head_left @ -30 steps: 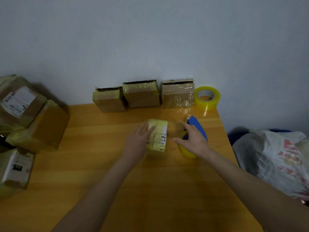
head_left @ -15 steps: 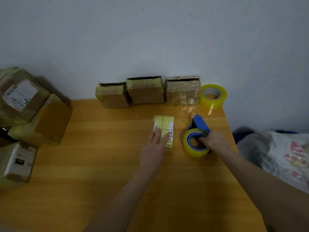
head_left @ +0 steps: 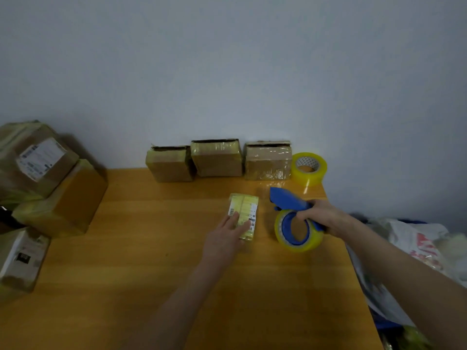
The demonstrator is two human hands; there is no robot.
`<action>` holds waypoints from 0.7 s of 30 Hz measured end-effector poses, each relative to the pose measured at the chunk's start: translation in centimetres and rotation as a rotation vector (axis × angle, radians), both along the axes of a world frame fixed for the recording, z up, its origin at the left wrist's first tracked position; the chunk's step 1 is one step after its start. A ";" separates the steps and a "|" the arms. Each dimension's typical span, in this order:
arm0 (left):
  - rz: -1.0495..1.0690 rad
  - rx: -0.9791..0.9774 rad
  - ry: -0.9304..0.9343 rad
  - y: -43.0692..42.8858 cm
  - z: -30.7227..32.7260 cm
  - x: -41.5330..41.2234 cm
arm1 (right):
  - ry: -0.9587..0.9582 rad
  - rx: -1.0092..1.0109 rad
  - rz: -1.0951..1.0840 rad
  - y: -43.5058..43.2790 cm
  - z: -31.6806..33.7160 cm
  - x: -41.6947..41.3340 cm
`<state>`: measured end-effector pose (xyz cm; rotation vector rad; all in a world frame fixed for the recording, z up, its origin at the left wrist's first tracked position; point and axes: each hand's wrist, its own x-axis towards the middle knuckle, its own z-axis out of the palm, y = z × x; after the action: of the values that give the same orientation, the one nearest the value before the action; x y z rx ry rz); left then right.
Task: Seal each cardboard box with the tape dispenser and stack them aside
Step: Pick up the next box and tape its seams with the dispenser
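A small flat box (head_left: 244, 210) wrapped in yellowish tape, with a white label, lies on the wooden table (head_left: 151, 248). My left hand (head_left: 226, 237) rests flat on its near end, fingers straight. To its right, my right hand (head_left: 322, 218) grips the blue tape dispenser (head_left: 290, 205) by its handle; its yellow tape roll (head_left: 298, 234) sits just above or on the table. Three taped cardboard boxes (head_left: 217, 157) stand in a row against the wall.
A spare yellow tape roll (head_left: 308, 168) stands at the back right corner. Larger taped boxes (head_left: 50, 183) are piled at the left edge. White plastic bags (head_left: 417, 248) lie off the table's right side. A grey wall closes the back.
My right hand took hold of the dispenser's handle and tilted it up to the right. My left hand slid from the box's left side onto its near end.
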<state>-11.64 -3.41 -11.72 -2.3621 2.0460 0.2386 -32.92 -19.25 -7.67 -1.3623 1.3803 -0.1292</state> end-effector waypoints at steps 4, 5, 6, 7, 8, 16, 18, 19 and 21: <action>0.152 -0.069 0.321 -0.6 1.3 -0.1 | -0.134 -0.063 0.032 0.7 2.2 -1.1; 0.249 -0.162 0.471 -0.8 2.0 0.1 | -0.175 -0.072 0.048 0.9 2.8 -1.5; 0.360 -0.237 0.653 -1.0 2.8 0.2 | -0.198 -0.094 0.083 1.2 3.4 -1.8; 0.468 -0.268 0.863 -1.2 3.7 0.3 | -0.208 -0.121 0.133 1.5 4.0 -2.1; 0.550 -0.255 1.065 -1.2 4.6 0.4 | -0.214 -0.148 0.184 1.8 4.6 -2.2; 0.668 0.050 1.534 -0.7 6.8 0.7 | -0.271 -0.240 0.441 3.7 7.1 -1.5; 0.631 0.099 1.554 -0.4 6.6 1.0 | -0.267 -0.255 0.471 4.0 7.2 -1.3; 0.608 0.121 1.550 -0.3 6.6 1.2 | -0.265 -0.265 0.483 4.0 7.2 -1.3; 0.584 0.144 1.526 0.1 6.6 1.4 | -0.255 -0.285 0.516 4.2 7.1 -1.1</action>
<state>-10.21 -3.36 -5.16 -2.7712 1.0824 2.6642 -33.98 -15.03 -0.55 -1.8292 0.7873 -0.1523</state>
